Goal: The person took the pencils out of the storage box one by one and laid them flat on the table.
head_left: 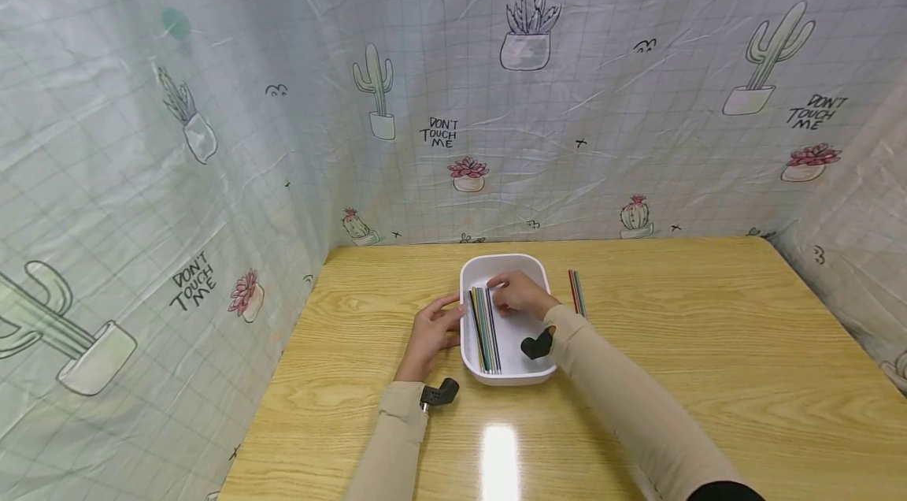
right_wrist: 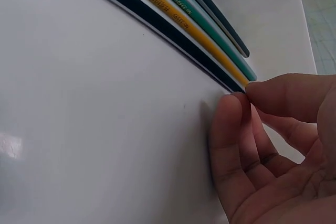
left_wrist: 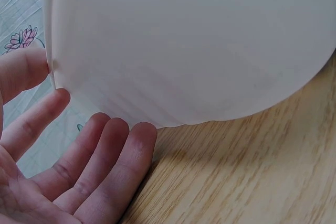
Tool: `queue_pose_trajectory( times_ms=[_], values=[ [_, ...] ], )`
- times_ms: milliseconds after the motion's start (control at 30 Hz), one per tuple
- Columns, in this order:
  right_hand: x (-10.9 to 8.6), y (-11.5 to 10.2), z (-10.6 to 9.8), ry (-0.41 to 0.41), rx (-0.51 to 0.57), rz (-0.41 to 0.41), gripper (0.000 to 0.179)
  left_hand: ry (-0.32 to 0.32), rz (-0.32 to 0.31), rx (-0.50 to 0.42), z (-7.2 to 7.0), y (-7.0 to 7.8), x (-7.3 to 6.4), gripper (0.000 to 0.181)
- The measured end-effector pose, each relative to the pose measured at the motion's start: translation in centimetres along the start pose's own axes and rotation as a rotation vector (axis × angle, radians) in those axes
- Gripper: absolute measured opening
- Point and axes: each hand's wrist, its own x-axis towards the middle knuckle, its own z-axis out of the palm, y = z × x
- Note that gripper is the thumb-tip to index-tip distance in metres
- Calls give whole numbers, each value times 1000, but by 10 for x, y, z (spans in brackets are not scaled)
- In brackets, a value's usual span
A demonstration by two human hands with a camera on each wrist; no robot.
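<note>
Free room in tray (head_left: pixel 513 347), right of pencils (head_left: pixel 486 335)

Tray (head_left: pixel 506 380): plastic-looking, smooth, soft sheen. Pencils (right_wrist: pixel 202 40): painted, smooth. Tabletop (head_left: pixel 680 312): wood-grained, glossy finish. Backdrop sheet (head_left: pixel 439 52): thin, creased, faintly shiny. Sleeves (head_left: pixel 638 406): matt cloth.

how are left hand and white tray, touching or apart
Touching: in the left wrist view, the left hand has fingertips against the white tray.
</note>
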Motion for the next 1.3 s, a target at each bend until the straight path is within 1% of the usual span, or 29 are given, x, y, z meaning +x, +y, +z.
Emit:
queue_pose_trajectory(
  times_ms=[433, 633, 733, 1067, 1300],
  values=[
    [3, -1, 0, -19, -97, 12, 48, 2, 4, 3, 0, -2, 1, 43],
    [2, -1, 0, -22, -109, -5, 45, 4, 11, 5, 0, -2, 0, 44],
    [2, 0, 0, -15, -84, -9, 44, 4, 10, 5, 0, -1, 0, 45],
    [0, 0, -1, -3, 64, -34, 37, 11, 2, 11, 0, -1, 0, 44],
    [1, 0, 0, 5, 146, -30, 35, 11, 3, 10, 1, 0, 0, 45]
  ],
)
